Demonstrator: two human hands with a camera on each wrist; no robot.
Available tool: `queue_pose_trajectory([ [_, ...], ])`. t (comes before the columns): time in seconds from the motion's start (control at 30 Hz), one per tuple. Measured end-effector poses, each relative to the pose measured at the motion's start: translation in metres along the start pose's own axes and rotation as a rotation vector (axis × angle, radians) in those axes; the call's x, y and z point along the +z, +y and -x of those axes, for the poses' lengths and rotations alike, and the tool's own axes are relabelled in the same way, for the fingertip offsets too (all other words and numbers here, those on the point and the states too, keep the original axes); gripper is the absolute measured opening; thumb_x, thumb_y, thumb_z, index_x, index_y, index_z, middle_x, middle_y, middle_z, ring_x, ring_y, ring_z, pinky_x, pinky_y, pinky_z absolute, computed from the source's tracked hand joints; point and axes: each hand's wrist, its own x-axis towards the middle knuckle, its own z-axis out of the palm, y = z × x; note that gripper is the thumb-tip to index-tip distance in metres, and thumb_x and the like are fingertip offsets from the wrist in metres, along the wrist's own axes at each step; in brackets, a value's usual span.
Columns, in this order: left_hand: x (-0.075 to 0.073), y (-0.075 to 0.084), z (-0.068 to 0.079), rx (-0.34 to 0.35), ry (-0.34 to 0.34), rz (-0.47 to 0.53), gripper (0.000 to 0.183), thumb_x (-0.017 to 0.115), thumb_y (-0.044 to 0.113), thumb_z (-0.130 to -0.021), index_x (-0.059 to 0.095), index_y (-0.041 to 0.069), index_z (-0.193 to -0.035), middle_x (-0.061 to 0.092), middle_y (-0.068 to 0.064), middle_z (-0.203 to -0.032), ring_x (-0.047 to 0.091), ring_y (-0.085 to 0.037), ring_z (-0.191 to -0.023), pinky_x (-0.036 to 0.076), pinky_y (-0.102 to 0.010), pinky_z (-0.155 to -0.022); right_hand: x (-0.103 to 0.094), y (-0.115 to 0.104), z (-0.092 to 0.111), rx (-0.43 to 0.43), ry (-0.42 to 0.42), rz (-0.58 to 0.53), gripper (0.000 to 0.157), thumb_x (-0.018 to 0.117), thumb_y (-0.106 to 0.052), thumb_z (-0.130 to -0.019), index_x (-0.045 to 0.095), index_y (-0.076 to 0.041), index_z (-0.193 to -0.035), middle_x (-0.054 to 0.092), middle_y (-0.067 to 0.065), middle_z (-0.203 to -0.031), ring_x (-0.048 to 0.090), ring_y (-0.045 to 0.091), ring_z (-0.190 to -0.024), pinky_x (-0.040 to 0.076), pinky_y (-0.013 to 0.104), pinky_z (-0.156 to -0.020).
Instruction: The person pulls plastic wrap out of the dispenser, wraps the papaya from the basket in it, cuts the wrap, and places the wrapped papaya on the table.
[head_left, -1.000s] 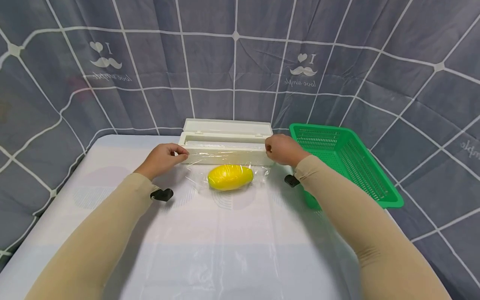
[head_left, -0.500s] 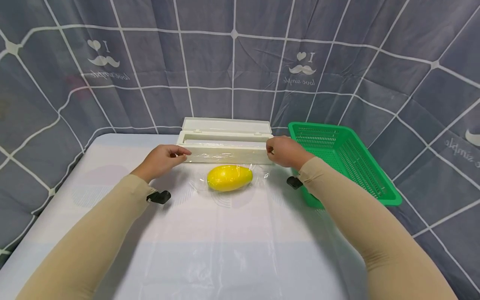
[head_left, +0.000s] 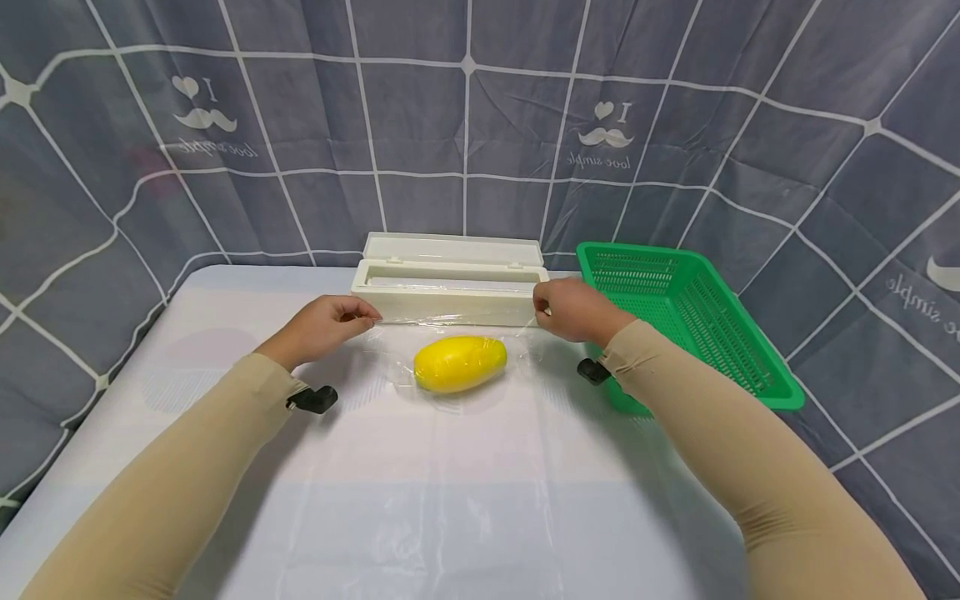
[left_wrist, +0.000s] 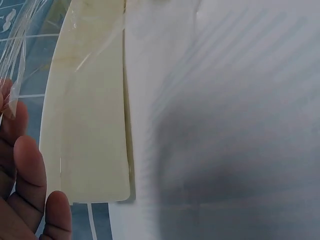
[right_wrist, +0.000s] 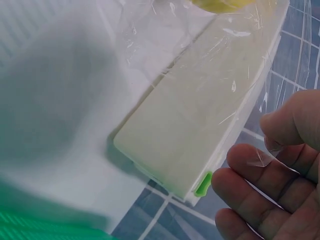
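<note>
A long white cling film dispenser (head_left: pixel 450 307) lies at the back of the table with its lid (head_left: pixel 453 248) raised. In front of it rests a yellow oblong fruit (head_left: pixel 460 364), its exact kind unclear, with clear cling film (right_wrist: pixel 231 33) around and over it. My left hand (head_left: pixel 321 327) pinches one corner of the film near the dispenser's left end. At the opposite end, my right hand (head_left: pixel 576 308) pinches the other corner between thumb and forefinger; a film tip shows there in the right wrist view. The film's full outline is hard to see.
A green plastic basket (head_left: pixel 750 379) stands on the right, close to my right forearm. The table (head_left: pixel 420 533) has a pale, shiny cover. A grey checked curtain (head_left: pixel 420 108) hangs directly behind the dispenser.
Both hands have come slightly toward me, lowering the film's held edge from the dispenser's top to its lower front. The fruit has shifted a little toward me and tilted slightly.
</note>
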Motion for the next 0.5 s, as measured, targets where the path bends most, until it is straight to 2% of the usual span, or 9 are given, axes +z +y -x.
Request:
queue_pose_trajectory([
  [0.17,0.0012,0.0025,0.0,0.011,0.018,-0.019,0.022,0.06,0.018,-0.106,0.075,0.007,-0.117,0.074,-0.014,-0.117,0.065,-0.026,-0.108,0.052,-0.039,-0.098,0.0004,-0.0001,0.0014,-0.003,0.001,-0.008,0.011,0.057,-0.014,-0.102,0.067,-0.009,-0.102,0.071,0.006,-0.094,0.059,0.021,-0.078,0.053,0.038,-0.077],
  [0.27,0.0023,0.0047,-0.0004,0.013,0.023,-0.01,0.021,0.059,0.015,-0.106,0.074,0.006,-0.117,0.074,-0.015,-0.117,0.065,-0.025,-0.107,0.052,-0.034,-0.096,0.0001,-0.0002,0.0017,0.005,-0.004,-0.025,0.012,0.057,-0.014,-0.102,0.067,-0.008,-0.105,0.073,0.007,-0.098,0.062,0.023,-0.083,0.055,0.04,-0.082],
  [0.37,0.0038,0.006,-0.0009,0.013,0.028,0.0,0.022,0.058,0.014,-0.105,0.072,0.006,-0.122,0.073,-0.014,-0.116,0.065,-0.024,-0.107,0.051,-0.03,-0.094,-0.0002,-0.0005,0.0017,0.01,-0.012,-0.05,0.019,0.057,-0.014,-0.103,0.07,-0.005,-0.113,0.075,0.01,-0.106,0.065,0.025,-0.09,0.057,0.043,-0.09],
  [0.5,0.0057,0.0066,-0.0009,0.022,0.022,-0.01,0.027,0.056,0.013,-0.106,0.071,0.008,-0.128,0.073,-0.013,-0.119,0.065,-0.026,-0.109,0.051,-0.033,-0.094,0.0001,-0.0021,0.0021,0.006,-0.04,-0.082,0.029,0.055,-0.013,-0.104,0.072,-0.004,-0.125,0.077,0.011,-0.119,0.069,0.025,-0.098,0.058,0.044,-0.095],
])
